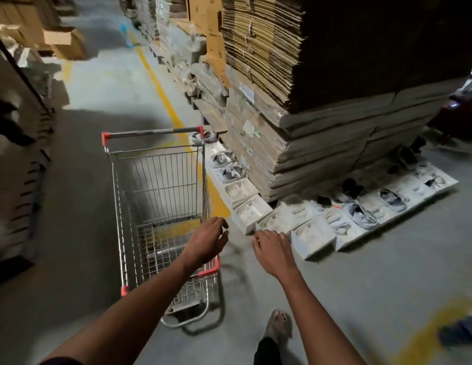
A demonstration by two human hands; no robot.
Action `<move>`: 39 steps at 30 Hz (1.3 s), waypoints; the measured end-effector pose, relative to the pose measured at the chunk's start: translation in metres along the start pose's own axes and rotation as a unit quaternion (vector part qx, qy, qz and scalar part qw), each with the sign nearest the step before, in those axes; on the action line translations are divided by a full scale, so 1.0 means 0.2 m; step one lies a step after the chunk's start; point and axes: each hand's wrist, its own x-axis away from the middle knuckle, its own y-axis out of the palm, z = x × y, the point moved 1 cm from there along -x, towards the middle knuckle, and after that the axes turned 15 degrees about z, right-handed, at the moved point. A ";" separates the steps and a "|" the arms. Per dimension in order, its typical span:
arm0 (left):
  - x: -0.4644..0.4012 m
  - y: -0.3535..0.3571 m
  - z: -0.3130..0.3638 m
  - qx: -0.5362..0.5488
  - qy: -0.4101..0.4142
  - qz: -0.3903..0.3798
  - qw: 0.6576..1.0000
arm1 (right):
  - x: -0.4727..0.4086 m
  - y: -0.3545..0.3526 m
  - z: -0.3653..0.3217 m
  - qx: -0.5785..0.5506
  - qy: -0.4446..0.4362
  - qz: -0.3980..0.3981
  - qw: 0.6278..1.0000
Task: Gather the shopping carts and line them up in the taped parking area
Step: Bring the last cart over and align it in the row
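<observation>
One wire shopping cart (161,196) with red corner caps stands in the warehouse aisle in front of me. Its handle bar (153,132) is at the far end, and its narrow front points toward me. My left hand (207,241) reaches over the cart's right side rim near that front, fingers loosely curled; I cannot tell whether it touches the wire. To the right of the cart, my right hand (273,248) hangs in the air over the floor, loosely curled and holding nothing. A yellow floor line (161,85) runs along the aisle under the cart's right side.
A tall stack of flattened cardboard (308,127) rises on the right, with rows of open white shoe boxes (311,238) at its base. More cartons (18,154) line the left. My sandalled foot (278,325) is on the concrete. Another yellow mark (427,335) and someone's blue shoe (461,333) are at bottom right.
</observation>
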 end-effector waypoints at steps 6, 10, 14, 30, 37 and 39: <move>-0.60 0.30 -0.05 -0.025 -0.051 0.050 0.997 | -0.66 0.22 0.39 -0.016 -0.078 0.004 0.997; -0.93 0.41 -0.05 -0.038 -0.110 0.083 0.990 | -1.05 0.28 0.56 -0.026 -0.154 0.002 0.988; -1.16 0.48 -0.08 -0.052 -0.147 0.111 0.982 | -1.39 0.37 0.64 -0.049 -0.202 -0.012 0.978; -2.16 0.57 -1.07 -0.076 -0.278 0.235 0.928 | -2.88 1.02 0.27 -0.127 -0.327 -0.016 0.936; -2.42 0.40 -1.52 -0.104 -0.378 0.298 0.870 | -3.49 1.30 -0.24 -0.175 -0.402 -0.028 0.898; -2.45 0.38 -1.61 -0.101 -0.412 0.315 0.849 | -3.61 1.33 -0.38 -0.184 -0.424 -0.026 0.886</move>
